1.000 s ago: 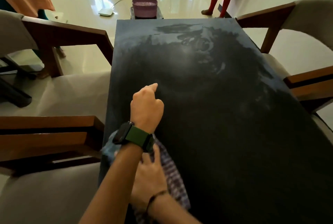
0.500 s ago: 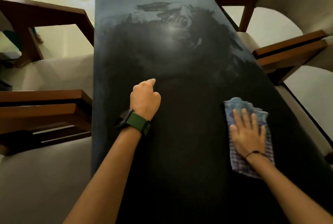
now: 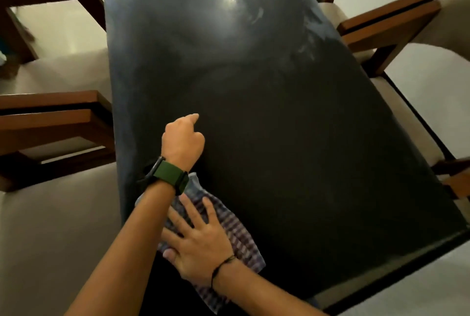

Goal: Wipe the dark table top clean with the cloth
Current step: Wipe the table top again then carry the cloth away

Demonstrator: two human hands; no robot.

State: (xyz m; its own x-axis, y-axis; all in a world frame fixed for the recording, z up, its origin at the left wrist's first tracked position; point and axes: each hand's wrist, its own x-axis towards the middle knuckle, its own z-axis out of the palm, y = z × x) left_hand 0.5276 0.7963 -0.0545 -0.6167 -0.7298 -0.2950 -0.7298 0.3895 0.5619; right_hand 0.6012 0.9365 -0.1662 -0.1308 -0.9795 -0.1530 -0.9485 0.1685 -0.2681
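Observation:
The dark table top (image 3: 292, 137) fills the middle of the view, wet and dark near me, dull grey along its far end and left edge. A checked cloth (image 3: 236, 231) lies flat on its near left part. My right hand (image 3: 198, 242) presses on the cloth with straight, spread fingers, partly under my left forearm. My left hand (image 3: 181, 139), with a green watch strap at the wrist, rests on the table as a loose fist that holds nothing, just beyond the cloth.
Wooden-armed chairs with pale cushions stand close on both sides: on the left (image 3: 50, 122) and on the right (image 3: 389, 23). A cushioned seat (image 3: 50, 239) lies at the near left, and another chair's seat (image 3: 407, 277) at the near right corner.
My right hand has slid the cloth from the table's right side back to the near left, under my left forearm. My left fist has stayed in place. The view has tilted down.

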